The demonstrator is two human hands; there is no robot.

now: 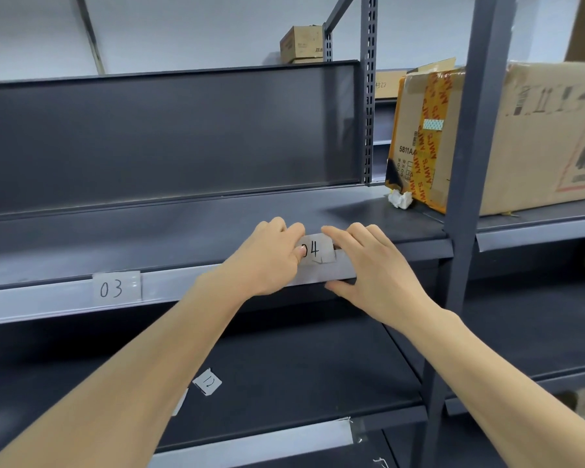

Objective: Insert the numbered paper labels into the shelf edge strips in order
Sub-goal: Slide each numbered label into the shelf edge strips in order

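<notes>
A paper label marked 04 [315, 250] sits at the top of the grey shelf edge strip [179, 288], its upper part standing above the strip. My left hand [267, 256] pinches its left side, thumb over the 0. My right hand [372, 265] grips the strip just right of the label, fingertips on the label's top right corner and thumb under the strip. A label marked 03 [115, 288] sits inside the strip further left. On the lower shelf lies a loose label marked 12 [207, 382], with another paper [179, 401] partly hidden by my left forearm.
Dark grey steel shelving with an upright post [470, 163] at the right. Taped cardboard boxes [423, 136] stand on the right bay, with a crumpled white paper [400, 199] beside them. A small box [301, 43] stands up high. A lower edge strip [267, 440] runs below.
</notes>
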